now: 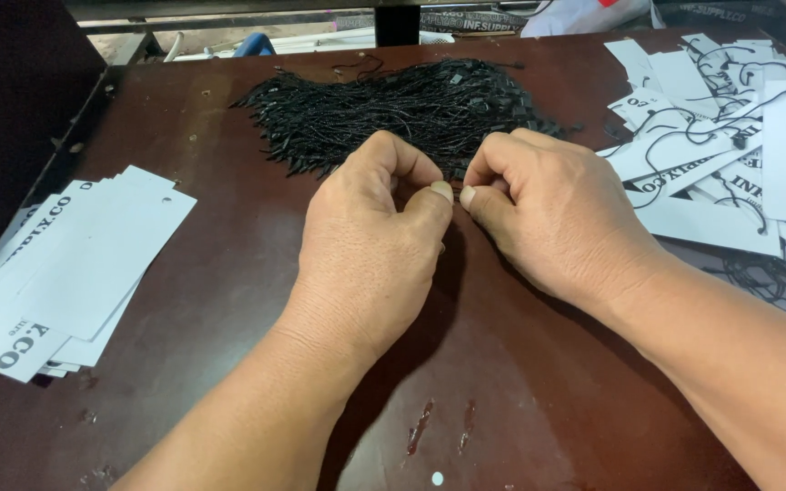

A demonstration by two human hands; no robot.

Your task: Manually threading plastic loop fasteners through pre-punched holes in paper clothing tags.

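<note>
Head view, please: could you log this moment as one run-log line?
left hand: pinched at heap edge | right hand: pinched, thumbs meeting | black string-loop heap behind | fanned white card tags left | strung tags right

One head-worn camera looks steeply down, close over the dark brown table (229, 300), facing its far edge.

We see a tabletop (229, 273) of dark reddish-brown w/ a semi-gloss finish, smooth but scuffed, w/ pale chips and scratches near its near edge. At the far edge lies a heap of black cords (393, 109), thin, matt, stringy, w/ small black plastic-looking ends. By the left edge, a stack of white card tags (75, 273): flat, smooth, matt paper. By the right edge, more white card tags w/ cords (730, 155), same matt paper.
</note>
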